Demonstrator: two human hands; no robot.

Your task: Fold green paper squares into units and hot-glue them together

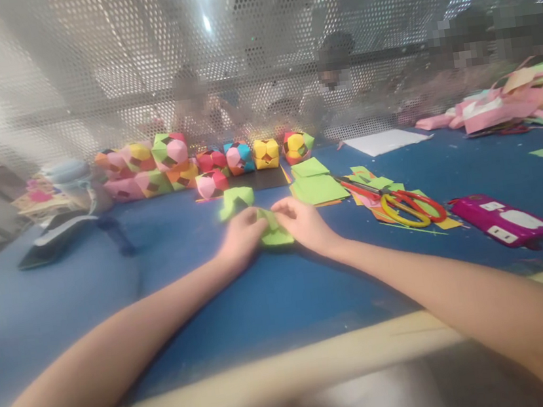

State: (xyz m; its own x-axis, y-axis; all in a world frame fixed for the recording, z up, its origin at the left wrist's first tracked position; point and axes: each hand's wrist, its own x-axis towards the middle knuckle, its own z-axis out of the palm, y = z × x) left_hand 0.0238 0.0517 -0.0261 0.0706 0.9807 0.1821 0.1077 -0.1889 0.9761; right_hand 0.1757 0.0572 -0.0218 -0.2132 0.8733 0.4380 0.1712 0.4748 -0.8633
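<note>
Between my two hands is a folded piece of green paper (pixel 274 228), held just above or on the blue table (pixel 283 294). My left hand (pixel 243 236) grips its left side, fingers closed on it. On the right side my right hand (pixel 304 224) pinches the same paper with thumb and fingertips. Another folded green piece (pixel 237 200) lies just beyond my left hand. A stack of green paper squares (pixel 319 188) sits past my right hand. Motion blur softens the folds of the held paper.
Colourful folded paper balls (pixel 171 153) line the back by a perforated screen. Right of the stack, scissors (pixel 403 207) with red and yellow handles lie on paper scraps, beside a purple packet (pixel 504 220). Pink paper (pixel 488 111) is heaped far right; a dark strapped object (pixel 58 239) lies left.
</note>
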